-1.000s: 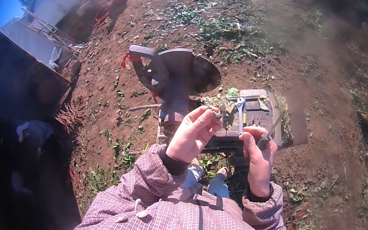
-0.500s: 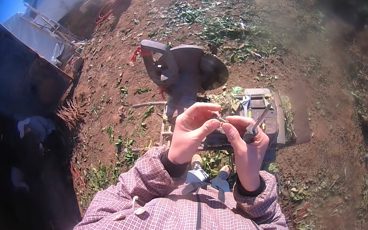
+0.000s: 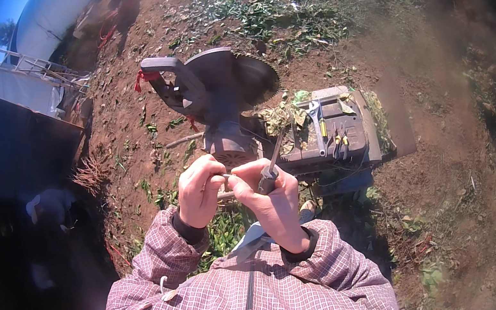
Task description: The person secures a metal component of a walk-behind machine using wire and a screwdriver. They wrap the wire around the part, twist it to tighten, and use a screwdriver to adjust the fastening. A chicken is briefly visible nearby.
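My left hand (image 3: 199, 190) is closed, its thumb and fingertips pinching a small thin metal piece (image 3: 227, 176) that looks like a screw or bolt. The fingertips of my right hand (image 3: 275, 208) meet it at the other end. A screwdriver (image 3: 267, 181) with a dark handle is tucked in my right hand, its shaft pointing up and away. Just beyond both hands stands a cut-off saw (image 3: 220, 128) with a toothed round blade (image 3: 258, 82) and a loop handle (image 3: 161, 65) with red cloth tied to it.
Right of the saw, its base (image 3: 355, 133) bears a wrench (image 3: 317, 127), pliers (image 3: 341, 145) and dry leaves (image 3: 281, 120). Bare soil with scattered leaves (image 3: 262, 24) surrounds it. At the left are a dark panel (image 3: 17, 138), a white-covered structure (image 3: 25, 87) and a twig pile (image 3: 91, 174).
Both hands have moved left and a little nearer, still together on the small piece. The view has shifted, so the saw appears further left and the tools on its base show more fully.
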Tool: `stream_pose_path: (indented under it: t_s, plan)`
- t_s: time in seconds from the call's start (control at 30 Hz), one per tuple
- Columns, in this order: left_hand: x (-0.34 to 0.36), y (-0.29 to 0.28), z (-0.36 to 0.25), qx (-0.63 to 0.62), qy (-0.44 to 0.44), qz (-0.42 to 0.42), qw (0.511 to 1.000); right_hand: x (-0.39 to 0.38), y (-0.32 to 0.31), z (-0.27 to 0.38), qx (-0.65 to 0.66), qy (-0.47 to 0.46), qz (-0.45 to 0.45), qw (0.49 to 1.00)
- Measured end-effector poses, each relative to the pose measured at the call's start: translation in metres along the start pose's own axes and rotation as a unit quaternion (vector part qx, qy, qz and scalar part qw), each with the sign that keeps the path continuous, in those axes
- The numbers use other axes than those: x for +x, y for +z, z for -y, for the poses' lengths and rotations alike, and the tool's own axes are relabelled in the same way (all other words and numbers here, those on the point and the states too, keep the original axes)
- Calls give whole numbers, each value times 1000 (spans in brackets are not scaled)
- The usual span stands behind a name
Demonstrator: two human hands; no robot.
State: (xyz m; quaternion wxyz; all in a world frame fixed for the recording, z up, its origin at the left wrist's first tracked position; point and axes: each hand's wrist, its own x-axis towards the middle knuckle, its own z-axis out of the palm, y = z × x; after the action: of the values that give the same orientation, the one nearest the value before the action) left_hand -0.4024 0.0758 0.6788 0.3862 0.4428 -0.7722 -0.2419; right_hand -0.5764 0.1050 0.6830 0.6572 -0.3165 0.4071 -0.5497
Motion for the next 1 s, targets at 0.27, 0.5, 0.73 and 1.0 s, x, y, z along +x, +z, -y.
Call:
stream_pose_path:
  t_s: [0.27, 0.5, 0.73, 1.0]
  plan:
    - [8, -17, 14, -67, -151, -50, 985, 36, 4, -29, 27, -54, 47, 997]
    - [70, -74, 31, 251, 56, -235, 937, 39, -37, -92, 47, 99, 36, 993]
    - [112, -82, 35, 396, 152, -316, 848, 39, -184, -240, -259, 217, -85, 938]
    - [106, -24, 54, 389, 141, -302, 859, 103, -275, -298, -538, -40, -165, 826]
